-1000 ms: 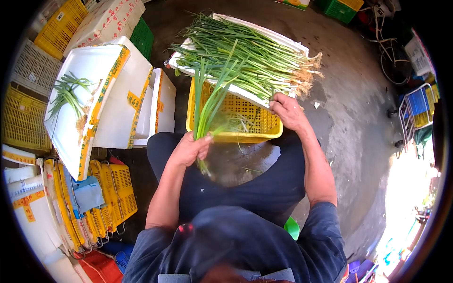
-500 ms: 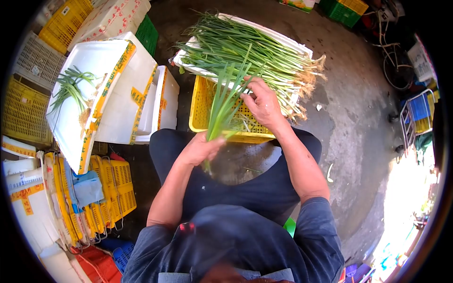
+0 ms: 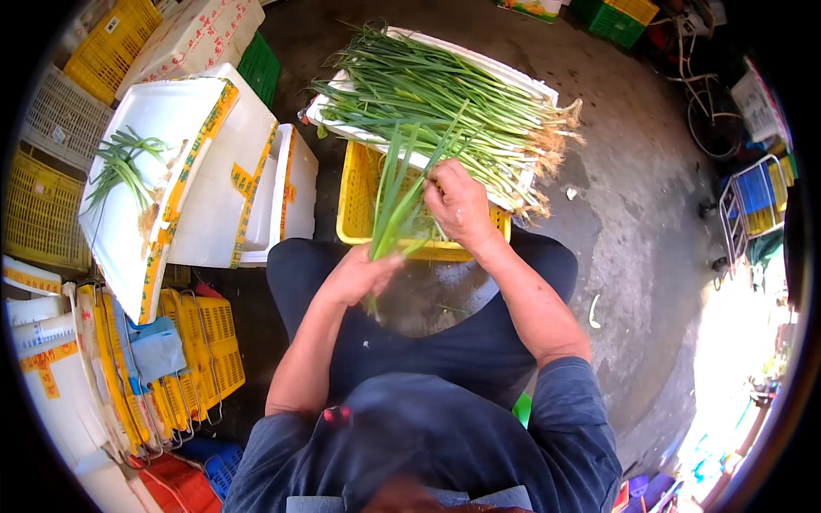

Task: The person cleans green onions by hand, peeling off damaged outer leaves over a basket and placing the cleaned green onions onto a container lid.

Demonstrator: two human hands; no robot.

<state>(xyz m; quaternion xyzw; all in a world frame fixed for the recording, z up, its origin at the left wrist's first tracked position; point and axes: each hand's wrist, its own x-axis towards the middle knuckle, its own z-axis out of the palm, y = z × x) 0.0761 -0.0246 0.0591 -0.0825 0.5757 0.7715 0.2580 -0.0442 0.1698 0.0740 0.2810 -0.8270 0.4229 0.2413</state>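
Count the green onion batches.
3: a bunch in the left hand, large pile on the tray, small clump on the left foam box. The basket may hide more.

Plastic crates [image 3: 44, 205], foam boxes [image 3: 205, 192] and heaped green onions [image 3: 445, 98] suggest a produce-handling workspace.

Loosely bunched green scallions [image 3: 392, 221] slant upward, leaves fanned over the yellow basket [image 3: 354, 205].
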